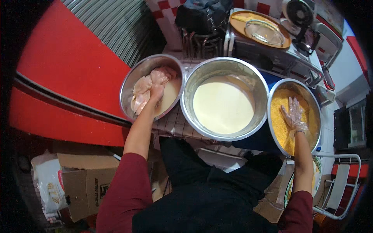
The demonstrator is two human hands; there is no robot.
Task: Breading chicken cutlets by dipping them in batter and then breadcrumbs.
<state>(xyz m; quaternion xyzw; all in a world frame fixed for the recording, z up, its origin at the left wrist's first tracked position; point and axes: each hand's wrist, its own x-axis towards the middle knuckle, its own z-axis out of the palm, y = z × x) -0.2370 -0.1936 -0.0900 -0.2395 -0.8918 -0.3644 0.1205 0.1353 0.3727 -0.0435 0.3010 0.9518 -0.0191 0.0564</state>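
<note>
My left hand [157, 92] reaches into the left metal bowl [124, 87] and touches pale raw meat [142, 86], which looks like chicken pieces, in cloudy liquid; its fingers are hidden by the meat, so I cannot tell if it grips any. A deep metal pot [188, 107] in the middle holds smooth pale yellow batter [223, 106]. My right hand [293, 112], in a clear plastic glove, lies palm down with fingers apart on yellow-orange crumbs [278, 125] in the right metal bowl [317, 116].
Behind stand an orange oval tray [237, 24] with a wire strainer [265, 33], a fan [298, 13] and a black bag [201, 17] on stacked stools. A red surface [72, 67] lies at left. Low down are a cardboard box [84, 186] and a metal-framed folding chair [354, 180].
</note>
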